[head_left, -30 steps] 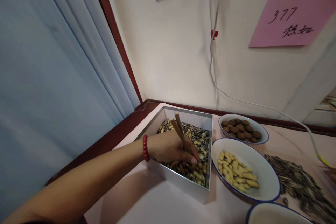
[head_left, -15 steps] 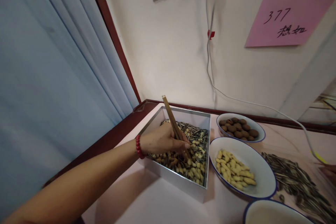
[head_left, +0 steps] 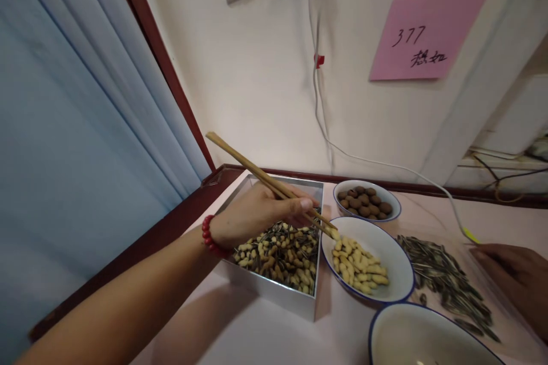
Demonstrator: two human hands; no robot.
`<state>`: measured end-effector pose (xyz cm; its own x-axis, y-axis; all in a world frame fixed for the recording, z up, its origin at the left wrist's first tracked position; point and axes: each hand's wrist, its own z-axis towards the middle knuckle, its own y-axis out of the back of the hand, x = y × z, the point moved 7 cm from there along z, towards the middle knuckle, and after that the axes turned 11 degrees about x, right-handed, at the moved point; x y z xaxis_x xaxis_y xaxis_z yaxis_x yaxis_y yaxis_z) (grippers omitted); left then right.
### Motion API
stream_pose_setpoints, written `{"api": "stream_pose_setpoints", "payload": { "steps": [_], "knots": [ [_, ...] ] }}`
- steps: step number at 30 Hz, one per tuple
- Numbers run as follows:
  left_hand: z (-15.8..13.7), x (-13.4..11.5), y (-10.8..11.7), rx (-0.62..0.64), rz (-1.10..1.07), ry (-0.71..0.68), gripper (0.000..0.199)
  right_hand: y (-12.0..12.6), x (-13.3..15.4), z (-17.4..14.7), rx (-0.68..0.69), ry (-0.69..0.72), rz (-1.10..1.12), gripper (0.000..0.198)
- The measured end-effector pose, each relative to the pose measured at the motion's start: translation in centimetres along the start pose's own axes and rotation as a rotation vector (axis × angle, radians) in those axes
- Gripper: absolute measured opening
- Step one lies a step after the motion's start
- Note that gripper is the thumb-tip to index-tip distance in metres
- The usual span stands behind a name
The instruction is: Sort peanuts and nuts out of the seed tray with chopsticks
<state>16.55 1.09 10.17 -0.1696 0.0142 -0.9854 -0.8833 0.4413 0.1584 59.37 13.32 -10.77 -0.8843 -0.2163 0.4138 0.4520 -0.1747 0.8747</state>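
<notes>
Over the peanut bowl (head_left: pixel 398 268), a peanut (head_left: pixel 335 234) at the tips of the chopsticks (head_left: pixel 252 166)

In front of the peanut bowl stands another bowl (head_left: pixel 406 333). Right of the peanut bowl lie dark seeds (head_left: pixel 445 279); past them the right hand (head_left: pixel 518 282) meets clear plastic, gripping or not I can't tell. The left hand (head_left: pixel 274 208), closed around the chopsticks, leans over the box (head_left: pixel 274 293) left of the peanut bowl. Behind the peanut bowl: brown nuts (head_left: pixel 363 203).

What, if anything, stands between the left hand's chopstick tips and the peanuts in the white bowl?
Nothing visible does. The chopsticks in the left hand extend past the side of the box and the rim of the white bowl. Their tips appear inside that rim, right by the peanuts.
</notes>
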Motion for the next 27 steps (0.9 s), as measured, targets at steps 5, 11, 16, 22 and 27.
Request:
{"api": "stream_pose_setpoints", "payload": {
  "steps": [5,11,16,22,27],
  "knots": [
    [0.9,0.4,-2.1,0.032,0.033,0.029,0.021,0.6,0.9,-0.1,0.036,-0.03,0.051,0.05],
    [-1.7,-1.1,-1.1,-0.078,0.128,-0.047,0.028,0.8,1.6,-0.2,0.008,-0.064,0.109,0.045],
    [-7.1,-1.9,-1.3,-0.228,0.107,-0.082,0.023,3.1,3.2,-1.1,-0.126,-0.125,0.131,0.046],
    [-14.3,0.4,-1.8,-0.356,0.133,-0.058,0.016,8.7,5.4,-1.8,-0.272,-0.157,0.159,0.05],
    [-17.2,2.3,-2.3,-0.358,0.065,-0.071,0.015,11.7,7.7,-0.6,-0.247,-0.091,0.136,0.049]
  ]
}}
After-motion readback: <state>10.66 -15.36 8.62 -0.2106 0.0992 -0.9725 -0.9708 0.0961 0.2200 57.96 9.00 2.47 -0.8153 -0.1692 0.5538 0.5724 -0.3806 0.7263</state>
